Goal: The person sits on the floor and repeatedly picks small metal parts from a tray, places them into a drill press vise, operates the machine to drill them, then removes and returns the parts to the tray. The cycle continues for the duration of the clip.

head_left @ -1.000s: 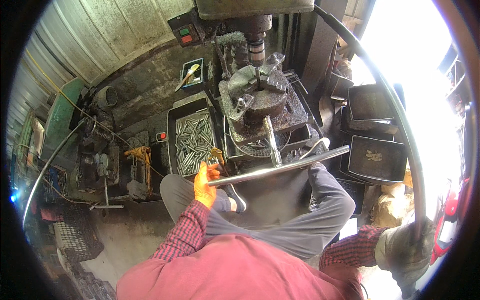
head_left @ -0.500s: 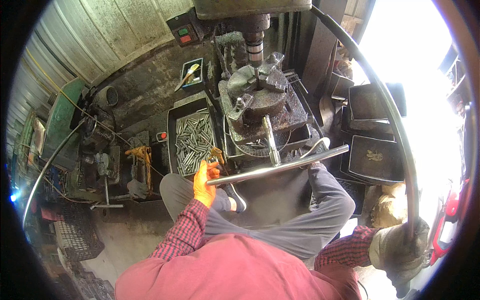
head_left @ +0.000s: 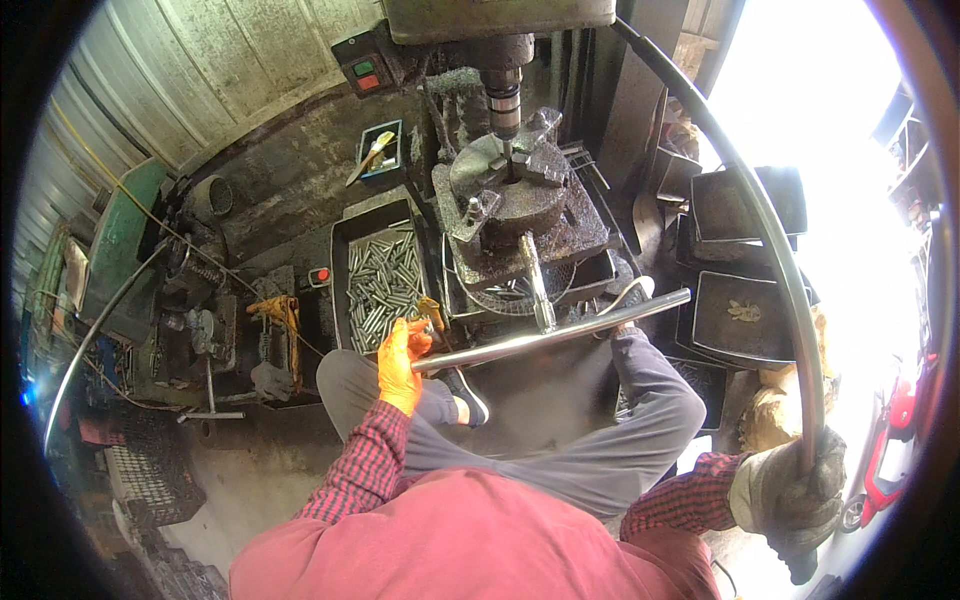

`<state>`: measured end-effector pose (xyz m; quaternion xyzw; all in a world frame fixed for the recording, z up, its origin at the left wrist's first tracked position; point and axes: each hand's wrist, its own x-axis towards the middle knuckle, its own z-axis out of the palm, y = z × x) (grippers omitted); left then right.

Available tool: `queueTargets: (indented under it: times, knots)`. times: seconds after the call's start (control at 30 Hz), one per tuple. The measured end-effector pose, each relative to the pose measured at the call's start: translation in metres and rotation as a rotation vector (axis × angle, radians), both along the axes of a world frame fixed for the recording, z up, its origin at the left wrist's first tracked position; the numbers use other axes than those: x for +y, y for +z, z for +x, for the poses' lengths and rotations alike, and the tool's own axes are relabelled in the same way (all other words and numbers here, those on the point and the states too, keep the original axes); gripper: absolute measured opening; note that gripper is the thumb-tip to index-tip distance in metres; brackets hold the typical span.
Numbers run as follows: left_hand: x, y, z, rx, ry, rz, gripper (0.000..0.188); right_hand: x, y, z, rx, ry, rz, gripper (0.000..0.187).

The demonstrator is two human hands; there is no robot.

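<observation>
Both fingers closed: left hand (head_left: 400,362) and right hand (head_left: 790,490) on bent steel tube (head_left: 560,335).

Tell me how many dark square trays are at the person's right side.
3 that I can see: one upper tray, one lower tray, one partly behind them. More may be hidden in the glare.

Corrugated metal wall (head_left: 200,60) at left, grimy dark floor (head_left: 230,470), glaring daylight at right.

The right hand (head_left: 790,495) has slid slightly lower along the curved tube (head_left: 760,220).
</observation>
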<state>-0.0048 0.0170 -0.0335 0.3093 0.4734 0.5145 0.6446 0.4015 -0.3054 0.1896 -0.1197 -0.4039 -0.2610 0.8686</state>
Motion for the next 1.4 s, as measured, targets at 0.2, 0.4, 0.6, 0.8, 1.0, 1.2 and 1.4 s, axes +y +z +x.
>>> queueTargets:
  times: [0.2,0.4,0.6,0.8,1.0,1.2,1.4]
  knots:
    - [-0.008,0.034,0.001,0.295,-0.156,0.286,0.033,0.004,0.051,-0.006,-0.232,-2.593,-0.470,0.042]
    - [-0.009,0.046,0.011,0.861,-0.296,0.933,0.025,-0.008,0.037,0.000,0.163,-2.875,-1.049,0.043]
    - [-0.010,0.031,0.018,0.897,-0.405,0.876,0.033,-0.009,0.043,-0.007,0.094,-2.981,-1.001,0.046]
    - [-0.013,0.011,0.024,0.904,-0.391,0.909,0.036,-0.018,0.052,-0.023,0.174,-2.967,-0.974,0.045]
    - [-0.010,0.005,0.021,0.847,-0.431,0.822,0.032,-0.014,0.076,0.003,-0.226,-2.745,-0.468,0.039]
    - [-0.011,0.009,0.022,0.872,-0.426,0.857,0.030,0.020,0.095,-0.030,-0.167,-2.602,-0.514,0.032]
    - [-0.008,0.008,0.021,0.884,-0.439,0.895,0.029,0.032,0.108,-0.033,-0.207,-2.585,-0.496,0.036]
